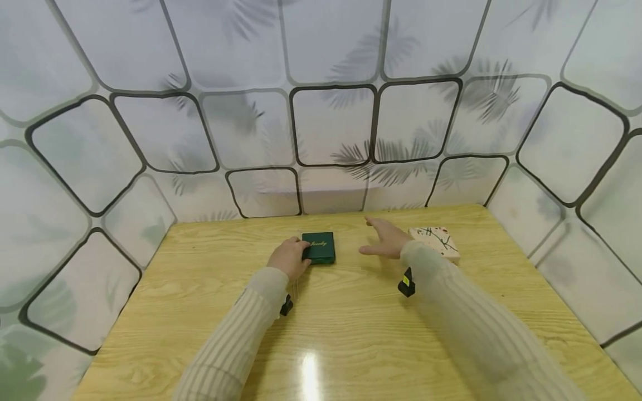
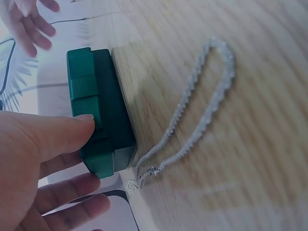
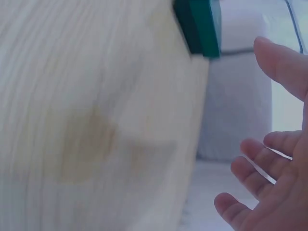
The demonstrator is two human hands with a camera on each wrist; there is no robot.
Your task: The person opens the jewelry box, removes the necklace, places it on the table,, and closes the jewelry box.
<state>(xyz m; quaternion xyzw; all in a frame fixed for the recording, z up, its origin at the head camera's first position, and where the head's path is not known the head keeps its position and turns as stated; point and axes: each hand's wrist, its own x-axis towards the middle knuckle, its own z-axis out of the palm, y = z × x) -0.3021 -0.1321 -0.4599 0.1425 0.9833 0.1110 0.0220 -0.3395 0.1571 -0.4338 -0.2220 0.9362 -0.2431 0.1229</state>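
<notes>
A small dark green jewelry box (image 1: 319, 245) with gold lettering on its lid lies flat near the back of the table. At its left end my left hand (image 1: 289, 258) holds it; in the left wrist view the thumb (image 2: 77, 132) presses the pleated green band on the box (image 2: 103, 91). A silver chain (image 2: 212, 109) lies in a narrow loop on the wood, close to the box's near side. To the right of the box, my right hand (image 1: 386, 239) hovers with fingers spread, apart from it and touching nothing.
A cream box with a branch pattern (image 1: 436, 239) lies at the right, partly behind the right wrist. The wooden table (image 1: 351, 334) meets patterned fabric walls (image 1: 331, 128) at the back and both sides. Small black devices hang at both wrists.
</notes>
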